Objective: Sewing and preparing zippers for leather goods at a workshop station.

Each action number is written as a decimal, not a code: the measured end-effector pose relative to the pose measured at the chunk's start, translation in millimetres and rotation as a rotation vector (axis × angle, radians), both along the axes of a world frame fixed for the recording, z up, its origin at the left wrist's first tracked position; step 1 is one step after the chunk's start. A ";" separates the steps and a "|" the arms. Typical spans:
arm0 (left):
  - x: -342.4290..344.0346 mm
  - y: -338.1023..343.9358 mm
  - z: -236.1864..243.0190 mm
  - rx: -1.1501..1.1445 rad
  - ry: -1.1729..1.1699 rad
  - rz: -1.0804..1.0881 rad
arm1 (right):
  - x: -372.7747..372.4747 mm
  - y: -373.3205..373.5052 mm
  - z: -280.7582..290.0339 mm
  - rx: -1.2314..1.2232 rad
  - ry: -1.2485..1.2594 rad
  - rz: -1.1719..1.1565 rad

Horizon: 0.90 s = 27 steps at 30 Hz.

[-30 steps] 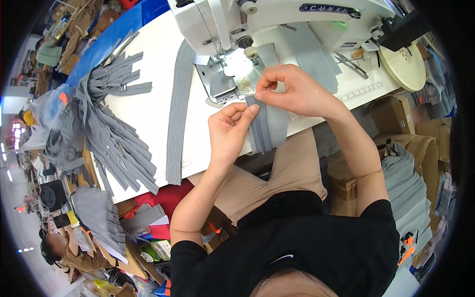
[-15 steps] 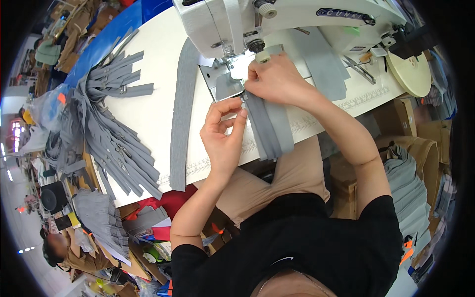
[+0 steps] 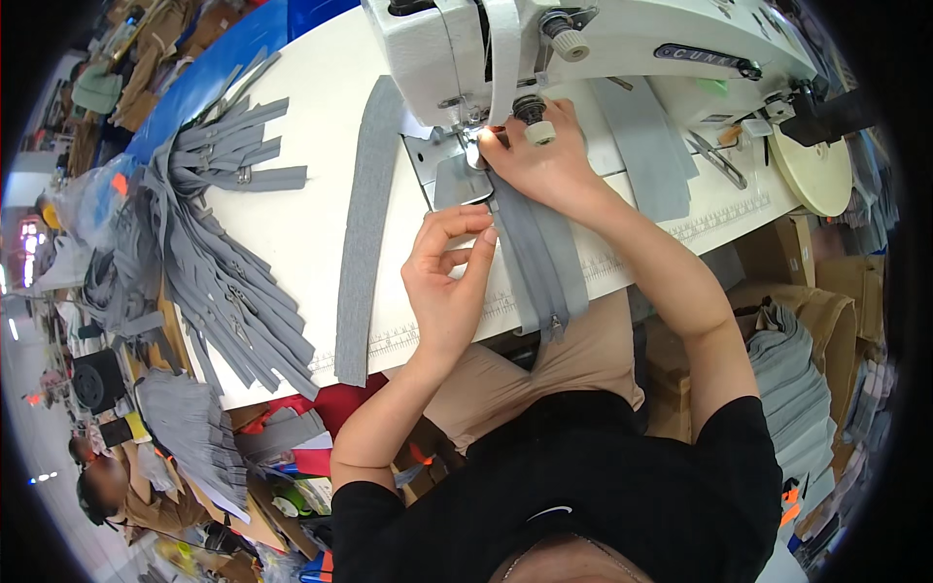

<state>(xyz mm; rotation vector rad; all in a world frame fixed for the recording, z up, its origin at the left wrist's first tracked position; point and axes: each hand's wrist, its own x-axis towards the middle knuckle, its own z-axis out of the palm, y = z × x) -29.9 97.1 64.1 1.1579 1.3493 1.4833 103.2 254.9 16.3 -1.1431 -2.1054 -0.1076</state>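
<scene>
A grey zipper [image 3: 533, 255] lies lengthwise on a lighter grey fabric strip [image 3: 571, 267], running from the sewing machine's needle area [image 3: 478, 146] over the table's front edge. A metal slider [image 3: 555, 325] shows at its near end. My right hand [image 3: 554, 170] rests on the zipper's far end beside the presser foot, thumb and forefinger bent together there; the tension knob covers part of its fingers. My left hand [image 3: 449, 277] is at the zipper's left edge, thumb and forefinger closed in a pinch. Whatever sits between those fingertips is too small to make out.
Many grey zippers [image 3: 228, 282] are heaped at the table's left. A long grey fabric strip [image 3: 364, 243] lies left of the machine; grey panels [image 3: 646, 160] and scissors [image 3: 717, 160] lie to the right. Boxes and pleated cloth [image 3: 797, 379] stand beyond. Another person [image 3: 146, 496] is at far left.
My right hand's fingers have stretched farther forward along the machine. The zipper's near end has shifted, and its slider now shows. My left hand keeps its pinch; the whole view has shifted slightly.
</scene>
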 end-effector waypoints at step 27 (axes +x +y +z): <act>-120.9 7.0 -0.4 -0.155 0.701 0.201 | 27.3 -80.1 65.5 -0.081 -0.131 -0.002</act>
